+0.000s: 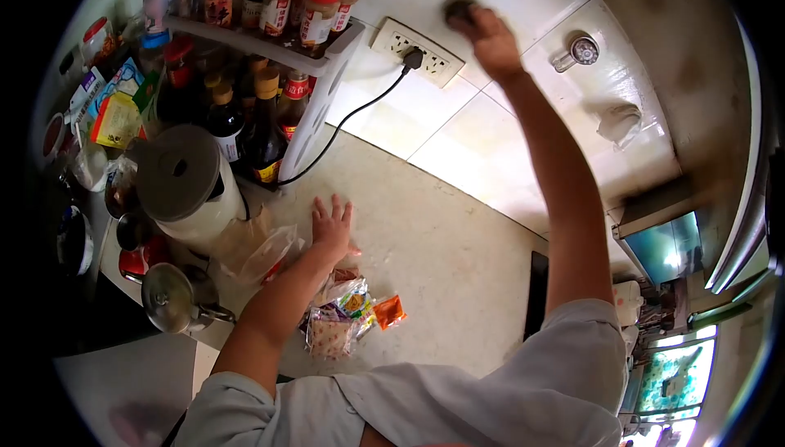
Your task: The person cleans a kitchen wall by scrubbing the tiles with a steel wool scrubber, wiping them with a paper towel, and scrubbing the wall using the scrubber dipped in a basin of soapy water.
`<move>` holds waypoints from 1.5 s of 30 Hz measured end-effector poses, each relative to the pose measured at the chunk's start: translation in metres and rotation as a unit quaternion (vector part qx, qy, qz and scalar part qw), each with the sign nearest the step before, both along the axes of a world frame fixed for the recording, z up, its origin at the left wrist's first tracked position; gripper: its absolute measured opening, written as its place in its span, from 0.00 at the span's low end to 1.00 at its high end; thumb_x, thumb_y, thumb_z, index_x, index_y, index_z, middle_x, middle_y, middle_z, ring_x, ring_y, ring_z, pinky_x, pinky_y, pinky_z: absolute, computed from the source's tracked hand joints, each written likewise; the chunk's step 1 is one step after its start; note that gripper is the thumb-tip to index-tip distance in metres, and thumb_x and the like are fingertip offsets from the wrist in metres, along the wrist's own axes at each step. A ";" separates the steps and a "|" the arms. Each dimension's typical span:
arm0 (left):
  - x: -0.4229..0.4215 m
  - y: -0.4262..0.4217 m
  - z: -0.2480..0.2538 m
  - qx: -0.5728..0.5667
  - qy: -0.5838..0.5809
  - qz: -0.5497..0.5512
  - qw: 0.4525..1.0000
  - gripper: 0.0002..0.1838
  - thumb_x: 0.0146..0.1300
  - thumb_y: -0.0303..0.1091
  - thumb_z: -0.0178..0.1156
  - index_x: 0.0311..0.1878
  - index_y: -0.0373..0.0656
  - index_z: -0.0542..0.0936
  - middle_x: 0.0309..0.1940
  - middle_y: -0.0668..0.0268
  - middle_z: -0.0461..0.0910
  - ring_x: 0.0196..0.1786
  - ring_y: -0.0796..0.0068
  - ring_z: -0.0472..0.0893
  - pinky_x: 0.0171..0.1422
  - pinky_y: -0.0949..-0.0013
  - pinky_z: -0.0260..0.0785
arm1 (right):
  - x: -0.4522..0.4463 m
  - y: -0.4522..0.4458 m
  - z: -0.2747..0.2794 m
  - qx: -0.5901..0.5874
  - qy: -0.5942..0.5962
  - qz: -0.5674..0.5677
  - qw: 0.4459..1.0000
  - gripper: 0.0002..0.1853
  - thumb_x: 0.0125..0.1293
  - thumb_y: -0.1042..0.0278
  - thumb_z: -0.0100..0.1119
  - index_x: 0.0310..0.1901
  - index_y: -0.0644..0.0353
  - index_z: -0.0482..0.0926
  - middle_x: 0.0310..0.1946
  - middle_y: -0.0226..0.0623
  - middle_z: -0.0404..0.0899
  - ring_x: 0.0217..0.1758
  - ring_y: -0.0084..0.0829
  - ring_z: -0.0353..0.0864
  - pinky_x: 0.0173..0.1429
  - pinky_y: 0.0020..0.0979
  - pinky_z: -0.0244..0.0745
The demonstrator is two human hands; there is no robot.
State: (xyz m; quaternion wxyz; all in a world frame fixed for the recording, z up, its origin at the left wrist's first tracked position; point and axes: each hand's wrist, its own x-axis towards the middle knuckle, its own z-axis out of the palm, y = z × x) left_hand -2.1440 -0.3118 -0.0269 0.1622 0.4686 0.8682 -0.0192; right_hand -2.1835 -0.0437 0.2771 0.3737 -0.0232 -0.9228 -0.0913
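Observation:
My right hand (493, 44) reaches up to the tiled wall (458, 138), its fingers closed on a dark, roundish scrubbing pad (459, 10). Motion blurs the pad, which is at the tiles above and right of the power socket strip (419, 52). Down on the counter (441, 259), my left hand (331, 230) rests palm down with its fingers spread and holds nothing. Close to that wrist lie a clear plastic bag (266, 257) and a pile of small food packets (337, 316), with an orange packet (390, 311) at its right side.
A rack (337, 53) with red-capped spice jars (319, 12) and sauce bottles (266, 124) stands at the left. Before it are an electric kettle (184, 181) and a metal pot (173, 298). A black cord (360, 110) runs from the socket. A round metal fitting (583, 50) is on the wall.

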 end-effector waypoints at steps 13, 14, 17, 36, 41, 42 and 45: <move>0.000 -0.001 0.001 0.000 0.000 -0.002 1.000 0.59 0.36 0.68 0.63 0.69 0.51 0.47 0.69 0.55 0.42 0.67 0.37 0.45 0.66 0.51 0.47 | 0.072 0.019 -0.013 0.294 -0.075 -0.002 0.953 0.16 0.51 0.72 0.55 0.44 0.50 0.76 0.44 0.35 0.69 0.45 0.36 0.70 0.45 0.33 0.72; -0.001 0.000 0.002 0.005 -0.004 0.001 1.000 0.59 0.36 0.68 0.63 0.69 0.51 0.47 0.69 0.55 0.42 0.67 0.37 0.45 0.66 0.51 0.47 | 0.075 0.019 -0.009 0.276 -0.107 -0.031 0.955 0.16 0.51 0.71 0.55 0.44 0.50 0.77 0.44 0.35 0.69 0.44 0.36 0.70 0.45 0.34 0.72; 0.000 -0.001 0.001 -0.018 -0.003 -0.002 1.000 0.60 0.36 0.68 0.63 0.69 0.51 0.47 0.69 0.55 0.42 0.67 0.37 0.45 0.66 0.51 0.47 | 0.041 0.010 -0.008 0.263 -0.023 -0.011 0.964 0.17 0.50 0.78 0.54 0.43 0.52 0.78 0.43 0.38 0.71 0.47 0.40 0.71 0.47 0.36 0.73; 0.002 -0.001 -0.002 0.011 0.011 0.000 1.000 0.59 0.35 0.67 0.63 0.69 0.51 0.48 0.69 0.54 0.42 0.67 0.37 0.46 0.67 0.51 0.46 | -0.028 -0.067 0.052 -0.266 0.067 0.038 0.961 0.11 0.60 0.65 0.48 0.42 0.56 0.76 0.45 0.40 0.69 0.49 0.40 0.67 0.51 0.36 0.67; 0.000 -0.006 -0.003 0.033 -0.007 0.003 0.999 0.59 0.34 0.66 0.64 0.69 0.52 0.49 0.69 0.55 0.43 0.67 0.38 0.46 0.67 0.50 0.46 | -0.042 -0.035 0.001 0.232 0.060 0.093 0.966 0.10 0.57 0.73 0.50 0.41 0.56 0.75 0.42 0.44 0.69 0.42 0.44 0.70 0.43 0.38 0.69; 0.000 -0.006 -0.001 0.021 -0.007 0.005 1.000 0.59 0.35 0.66 0.64 0.69 0.52 0.48 0.69 0.55 0.43 0.67 0.38 0.46 0.67 0.50 0.46 | -0.023 -0.009 -0.008 0.291 -0.005 0.040 0.956 0.19 0.52 0.76 0.55 0.45 0.44 0.78 0.40 0.34 0.73 0.40 0.39 0.73 0.40 0.38 0.73; 0.001 -0.001 -0.002 0.018 -0.006 -0.002 1.000 0.59 0.35 0.66 0.64 0.69 0.52 0.48 0.69 0.55 0.42 0.68 0.39 0.45 0.67 0.50 0.46 | 0.050 -0.004 -0.018 0.284 -0.024 0.035 0.958 0.19 0.51 0.78 0.53 0.44 0.44 0.77 0.39 0.35 0.74 0.40 0.39 0.74 0.42 0.37 0.73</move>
